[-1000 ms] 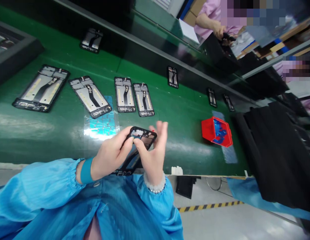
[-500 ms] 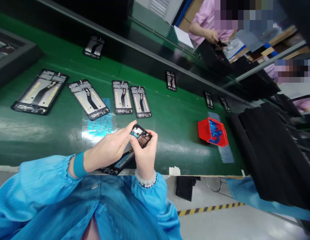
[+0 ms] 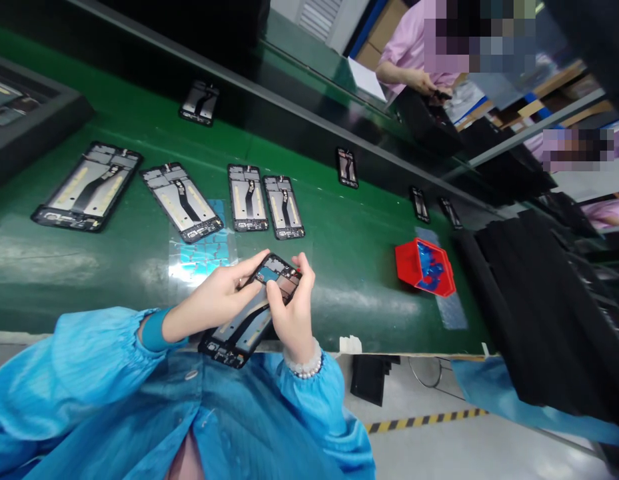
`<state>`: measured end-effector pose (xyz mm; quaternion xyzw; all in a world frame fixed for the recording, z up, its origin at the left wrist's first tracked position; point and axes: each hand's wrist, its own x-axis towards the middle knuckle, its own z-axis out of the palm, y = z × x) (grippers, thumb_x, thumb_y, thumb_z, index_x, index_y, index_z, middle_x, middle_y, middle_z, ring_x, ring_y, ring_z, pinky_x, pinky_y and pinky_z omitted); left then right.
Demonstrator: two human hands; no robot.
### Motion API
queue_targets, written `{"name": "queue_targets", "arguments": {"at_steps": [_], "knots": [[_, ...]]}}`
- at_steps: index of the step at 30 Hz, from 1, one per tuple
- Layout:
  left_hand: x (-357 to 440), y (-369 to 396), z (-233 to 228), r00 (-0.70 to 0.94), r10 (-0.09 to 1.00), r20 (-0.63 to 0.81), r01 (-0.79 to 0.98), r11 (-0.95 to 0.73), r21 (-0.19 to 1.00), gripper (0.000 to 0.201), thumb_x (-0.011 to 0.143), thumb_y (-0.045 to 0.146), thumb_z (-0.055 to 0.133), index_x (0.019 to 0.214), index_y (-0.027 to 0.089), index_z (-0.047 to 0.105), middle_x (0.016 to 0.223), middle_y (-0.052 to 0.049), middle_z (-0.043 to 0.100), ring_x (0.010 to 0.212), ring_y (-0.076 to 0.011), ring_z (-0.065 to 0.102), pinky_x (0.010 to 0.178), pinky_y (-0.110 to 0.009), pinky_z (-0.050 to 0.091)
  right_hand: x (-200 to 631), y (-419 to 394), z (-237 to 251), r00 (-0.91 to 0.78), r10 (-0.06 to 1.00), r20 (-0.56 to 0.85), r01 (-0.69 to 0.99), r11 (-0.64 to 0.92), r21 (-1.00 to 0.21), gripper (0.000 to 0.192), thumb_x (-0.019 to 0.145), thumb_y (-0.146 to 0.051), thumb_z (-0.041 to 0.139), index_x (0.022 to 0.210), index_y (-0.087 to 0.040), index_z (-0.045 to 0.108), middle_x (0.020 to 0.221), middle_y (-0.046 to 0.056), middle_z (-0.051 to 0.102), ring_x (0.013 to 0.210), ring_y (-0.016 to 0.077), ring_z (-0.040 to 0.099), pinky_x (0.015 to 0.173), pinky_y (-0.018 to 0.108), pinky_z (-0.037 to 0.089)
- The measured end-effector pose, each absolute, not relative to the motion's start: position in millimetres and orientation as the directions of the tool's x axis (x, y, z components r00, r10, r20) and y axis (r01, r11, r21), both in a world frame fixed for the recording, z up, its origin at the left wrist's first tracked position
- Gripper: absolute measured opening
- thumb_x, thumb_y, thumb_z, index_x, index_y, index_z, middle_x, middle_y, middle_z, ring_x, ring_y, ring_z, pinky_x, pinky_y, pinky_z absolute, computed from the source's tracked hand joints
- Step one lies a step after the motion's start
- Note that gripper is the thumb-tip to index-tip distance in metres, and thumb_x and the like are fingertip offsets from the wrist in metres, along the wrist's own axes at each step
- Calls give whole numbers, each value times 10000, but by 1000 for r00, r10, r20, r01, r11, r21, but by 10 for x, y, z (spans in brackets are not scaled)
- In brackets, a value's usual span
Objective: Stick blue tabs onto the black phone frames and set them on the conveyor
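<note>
You are holding one black rectangular phone frame with a grey inner plate [image 3: 252,310] in the lower middle of the frame, just above the near edge of the green conveyor belt [image 3: 359,253]. Your left hand [image 3: 214,303] is gripping its left side, fingers half closed, and the forefinger is stretching to the top end. Your right hand [image 3: 289,310] is closing around the right side, with the thumb pressing on the upper part.

Four similar phone frames [image 3: 184,200] are lying in a row on the belt above your hands, well apart from them. Five more are lying farther up the belt. One shiny sheet of blue stickers [image 3: 204,250] is lying just left of your left hand. One red plastic bin [image 3: 414,263] is standing at middle right.
</note>
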<state>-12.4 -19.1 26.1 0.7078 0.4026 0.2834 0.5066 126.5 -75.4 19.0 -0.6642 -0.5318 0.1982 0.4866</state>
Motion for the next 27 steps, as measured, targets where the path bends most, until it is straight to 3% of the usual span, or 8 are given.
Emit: {"name": "queue_targets", "arguments": {"at_steps": [2,5,9,14,16,20,24,27], "knots": [[-111,-180,242,503,863,-50,280,-108,954,591,858,389,490,1382,118,454,1367,-87,538,1212,-276,546,959,-357,500,1315,-763,222,267,836,480,783,102,-614,494,832,-280,599,1294,-186,451,1268,157,472,1219,254,439,986,453,421],[-102,-176,228,491,870,-52,261,-90,961,597,850,396,490,1392,151,445,1348,-72,561,1195,-281,558,944,-383,509,1339,-725,326,67,784,618,922,189,-339,205,849,-186,595,1044,-228,646,1025,77,617,1057,210,499,928,388,434],[-105,-187,245,499,865,-49,283,-109,953,612,834,368,483,1391,118,442,1242,-88,640,1056,-263,637,868,-357,543,1309,-639,420,-84,769,634,938,275,-210,86,842,-172,617,894,-199,680,867,36,679,933,180,529,841,322,428],[-113,-204,312,514,855,-64,410,-179,894,638,825,323,430,1412,74,396,921,-79,730,733,-212,672,663,-319,563,1277,-603,423,-173,750,639,950,299,-94,56,841,-158,614,827,-180,664,820,21,686,915,173,537,817,317,392],[-112,-214,338,519,853,-51,425,-206,881,637,820,298,420,1411,60,394,864,-75,727,666,-198,657,619,-306,554,1282,-587,418,-183,739,648,950,302,-75,66,842,-152,605,800,-173,651,808,24,680,914,176,536,816,321,388],[-94,-244,353,500,865,-30,402,-202,893,606,821,270,430,1397,81,423,1038,-89,716,807,-216,684,690,-301,565,1262,-537,383,-137,726,674,937,316,-151,77,835,-136,581,786,-184,617,829,29,660,919,171,521,836,321,398],[-71,-251,290,413,910,-47,311,-92,946,563,852,312,451,1386,135,448,1219,-75,658,959,-226,678,811,-315,563,1175,-620,316,108,749,653,909,192,-370,83,811,-130,566,759,-195,563,861,47,590,929,185,490,871,358,418],[-72,-201,220,372,928,-28,185,-45,982,572,843,293,475,1382,103,443,1339,-104,567,1162,-246,586,972,-343,488,1365,-796,356,250,703,666,913,59,-405,70,826,-155,528,783,-207,544,880,53,551,930,207,507,845,419,430]]}}
